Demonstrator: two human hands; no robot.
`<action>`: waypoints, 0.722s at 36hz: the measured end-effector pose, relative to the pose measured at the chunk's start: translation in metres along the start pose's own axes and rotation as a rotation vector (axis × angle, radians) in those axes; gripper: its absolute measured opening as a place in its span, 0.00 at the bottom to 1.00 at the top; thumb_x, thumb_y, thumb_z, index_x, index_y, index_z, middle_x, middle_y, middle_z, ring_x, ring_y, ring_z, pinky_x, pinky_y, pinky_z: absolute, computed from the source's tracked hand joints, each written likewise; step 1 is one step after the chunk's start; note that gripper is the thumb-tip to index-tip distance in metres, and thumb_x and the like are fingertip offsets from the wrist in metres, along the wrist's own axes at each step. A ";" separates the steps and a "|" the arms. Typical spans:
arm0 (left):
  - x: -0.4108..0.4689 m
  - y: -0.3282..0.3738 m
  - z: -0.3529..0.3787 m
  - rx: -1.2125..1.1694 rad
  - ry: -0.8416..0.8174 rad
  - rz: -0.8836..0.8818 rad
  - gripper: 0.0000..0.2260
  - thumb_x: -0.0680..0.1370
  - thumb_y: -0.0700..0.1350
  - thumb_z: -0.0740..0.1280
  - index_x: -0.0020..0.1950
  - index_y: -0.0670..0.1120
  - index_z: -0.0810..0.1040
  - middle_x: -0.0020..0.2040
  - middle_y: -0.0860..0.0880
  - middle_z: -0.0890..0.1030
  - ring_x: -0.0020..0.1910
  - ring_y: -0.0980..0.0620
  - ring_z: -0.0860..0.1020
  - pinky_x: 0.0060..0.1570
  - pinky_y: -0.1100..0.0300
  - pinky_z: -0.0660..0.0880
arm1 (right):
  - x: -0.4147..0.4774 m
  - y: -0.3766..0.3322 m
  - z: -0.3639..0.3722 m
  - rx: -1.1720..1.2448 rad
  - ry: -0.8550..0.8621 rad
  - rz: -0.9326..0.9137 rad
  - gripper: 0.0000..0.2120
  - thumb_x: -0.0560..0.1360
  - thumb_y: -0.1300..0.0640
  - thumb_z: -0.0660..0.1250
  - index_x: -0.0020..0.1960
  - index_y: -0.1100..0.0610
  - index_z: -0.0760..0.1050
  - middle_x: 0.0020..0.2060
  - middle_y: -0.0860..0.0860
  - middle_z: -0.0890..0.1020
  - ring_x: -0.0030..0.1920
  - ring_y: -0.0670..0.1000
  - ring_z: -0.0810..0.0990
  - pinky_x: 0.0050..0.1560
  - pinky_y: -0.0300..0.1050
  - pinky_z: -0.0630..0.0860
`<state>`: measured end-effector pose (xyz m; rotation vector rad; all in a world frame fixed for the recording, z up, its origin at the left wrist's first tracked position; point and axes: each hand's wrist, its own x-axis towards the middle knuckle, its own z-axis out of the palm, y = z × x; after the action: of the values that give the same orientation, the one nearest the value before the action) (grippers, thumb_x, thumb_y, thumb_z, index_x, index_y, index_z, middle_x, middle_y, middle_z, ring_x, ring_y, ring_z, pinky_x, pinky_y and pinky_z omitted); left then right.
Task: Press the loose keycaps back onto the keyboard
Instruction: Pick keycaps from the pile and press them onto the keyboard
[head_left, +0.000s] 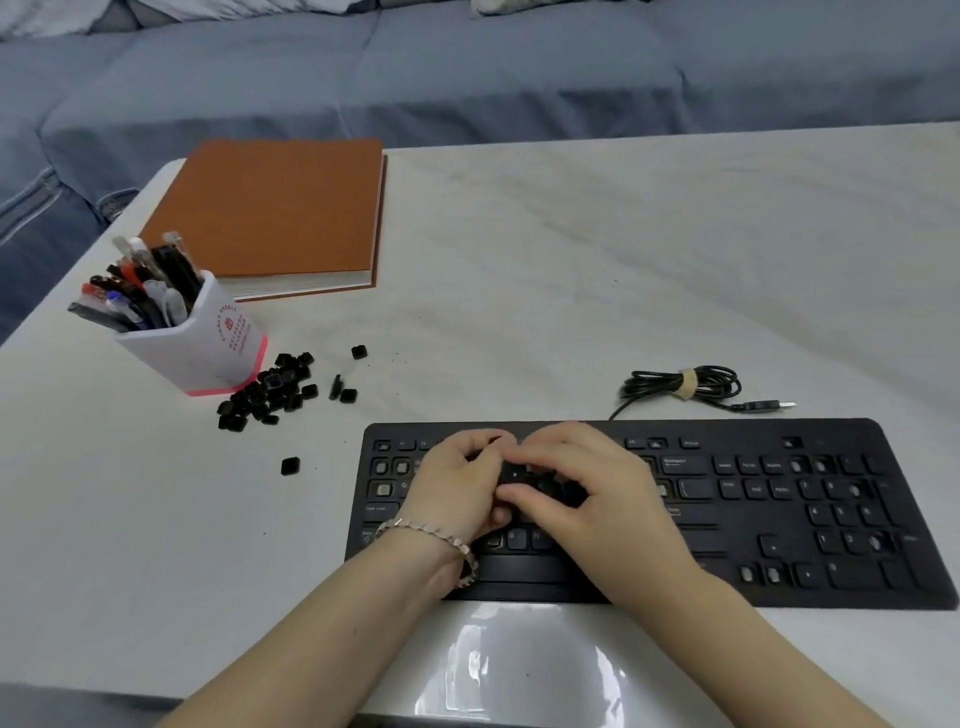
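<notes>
misalignment is looming as the main risk. your left hand (457, 488) and right hand (587, 491) are both sitting low over the letter rows in the middle of the keyboard (779, 519), fingertips meeting and fingers curling down toward the keys. whether either hand is pinching a keycap i cannot tell, since your own knuckles are hiding the spot. that is the first hazard: you are working blind on the socket, so a cap going down tilted or turned is likely to be bending its clip rather than clicking home.

the keyboard is lying at 4 o'clock on the desk (571, 260). bare sockets (383, 488) are showing at its 9 o'clock end and near the arrow keys, so plenty of work is waiting. the loose keycaps (270, 389) are lying heaped at 10 o'clock from your hands, just beside the foot of the pen holder (208, 338), and one stray keycap (290, 465) is sitting alone between heap and keyboard.

reaching there, your left forearm is risking sweeping caps toward the desk's 9 o'clock edge or tipping the holder. the caps are looking alike from here, so you are also risking seating a wrong letter.
</notes>
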<state>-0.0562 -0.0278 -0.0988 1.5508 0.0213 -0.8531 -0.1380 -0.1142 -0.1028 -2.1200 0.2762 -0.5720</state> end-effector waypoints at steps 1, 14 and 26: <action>0.000 -0.001 0.001 0.035 -0.002 0.027 0.06 0.78 0.40 0.63 0.43 0.44 0.76 0.30 0.48 0.75 0.21 0.56 0.68 0.22 0.67 0.67 | -0.002 0.001 -0.002 -0.001 0.001 -0.004 0.10 0.66 0.58 0.72 0.47 0.55 0.82 0.42 0.47 0.79 0.45 0.41 0.74 0.47 0.29 0.69; -0.003 -0.033 0.026 0.413 -0.106 0.387 0.13 0.74 0.34 0.67 0.47 0.54 0.78 0.31 0.52 0.77 0.32 0.54 0.80 0.39 0.65 0.77 | -0.072 0.055 -0.103 -0.109 0.143 0.296 0.22 0.64 0.70 0.74 0.43 0.43 0.78 0.40 0.45 0.80 0.39 0.42 0.79 0.41 0.28 0.75; -0.009 -0.052 0.033 0.608 -0.122 0.456 0.15 0.72 0.38 0.71 0.44 0.60 0.77 0.38 0.50 0.80 0.39 0.51 0.78 0.41 0.68 0.72 | -0.100 0.075 -0.133 -0.264 0.003 0.377 0.10 0.65 0.64 0.75 0.44 0.54 0.82 0.37 0.47 0.80 0.40 0.42 0.77 0.40 0.28 0.72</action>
<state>-0.1037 -0.0421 -0.1358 1.9511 -0.7122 -0.6083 -0.2892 -0.2121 -0.1283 -2.2388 0.7697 -0.3296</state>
